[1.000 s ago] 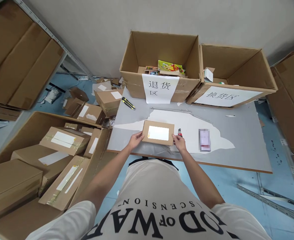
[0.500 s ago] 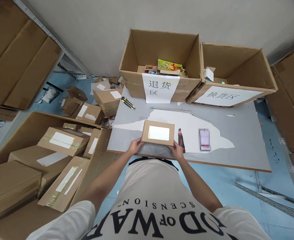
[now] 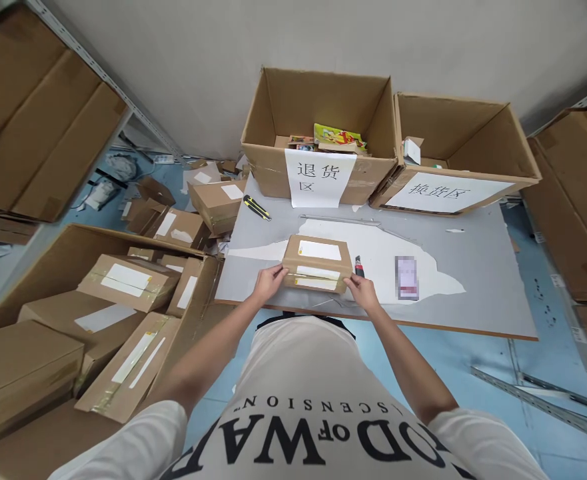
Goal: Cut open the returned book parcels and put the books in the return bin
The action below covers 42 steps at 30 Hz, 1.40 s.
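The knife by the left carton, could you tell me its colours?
Yellow and black, head view.

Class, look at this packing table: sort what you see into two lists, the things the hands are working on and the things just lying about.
In hand:
- small brown cardboard parcel with white labels, gripped at both ends
- left hand
- right hand

Lying about:
- red and black utility knife
- yellow and black utility knife
- two large open cardboard boxes with paper signs
- grey table
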{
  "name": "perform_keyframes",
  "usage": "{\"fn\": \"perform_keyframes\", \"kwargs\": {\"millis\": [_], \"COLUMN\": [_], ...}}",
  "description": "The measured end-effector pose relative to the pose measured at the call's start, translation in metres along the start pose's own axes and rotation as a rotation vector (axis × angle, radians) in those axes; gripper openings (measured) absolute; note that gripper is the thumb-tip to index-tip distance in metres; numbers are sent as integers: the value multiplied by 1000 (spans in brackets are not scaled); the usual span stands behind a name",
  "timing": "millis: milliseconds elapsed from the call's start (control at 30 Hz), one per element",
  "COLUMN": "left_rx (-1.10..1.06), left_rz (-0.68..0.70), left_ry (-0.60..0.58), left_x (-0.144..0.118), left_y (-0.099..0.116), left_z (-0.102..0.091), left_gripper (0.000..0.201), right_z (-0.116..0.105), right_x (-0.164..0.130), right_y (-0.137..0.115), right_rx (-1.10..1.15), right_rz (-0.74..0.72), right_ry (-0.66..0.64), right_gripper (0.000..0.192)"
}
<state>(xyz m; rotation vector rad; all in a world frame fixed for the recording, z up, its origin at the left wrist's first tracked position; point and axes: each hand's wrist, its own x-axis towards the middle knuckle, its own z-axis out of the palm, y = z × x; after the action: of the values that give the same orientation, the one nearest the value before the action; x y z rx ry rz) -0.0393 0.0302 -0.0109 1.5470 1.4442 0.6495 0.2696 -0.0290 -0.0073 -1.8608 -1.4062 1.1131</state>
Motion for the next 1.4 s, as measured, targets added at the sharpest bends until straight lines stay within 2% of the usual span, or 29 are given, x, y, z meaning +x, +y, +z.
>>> {"fn": "perform_keyframes", "kwargs": {"millis": [133,267,400,533,700,867,1067,1267,1400], "left_rx": [193,244,220,9,-199,-248,-264,-231,-238], "left_rz": [11,-15,-91,-135,-152,-135,-187,-169,-166], "left_ry": [44,76,60,28,14,15,47,47,51], "left_x": [12,23,26,23,22,25,23,20,20], "left_y": [25,34,25,8,-7,-12,-12,-9,-16], "left_z": [-17,-23,-17,-7,0,2,5,6,4], "left_gripper": [46,49,48,46,55,58,59,57,55], "right_z": [-15,-19,-14,-7,-3,2,6,9,11], "right_x": [8,16,19,22,28,30,28,29,26], "right_y": [-22,-28,-23,-16,-10,-7,-4,-1,5], "right_rx": [-168,-206,-186,-73,109,219,204,157,134], "right_rz": [-37,-56,0,96,167,199,197,178,160], "right_ry": [22,27,2,-5,24,64,82,117,116], "right_gripper": [47,51,48,43,42,44,50,53,55]}}
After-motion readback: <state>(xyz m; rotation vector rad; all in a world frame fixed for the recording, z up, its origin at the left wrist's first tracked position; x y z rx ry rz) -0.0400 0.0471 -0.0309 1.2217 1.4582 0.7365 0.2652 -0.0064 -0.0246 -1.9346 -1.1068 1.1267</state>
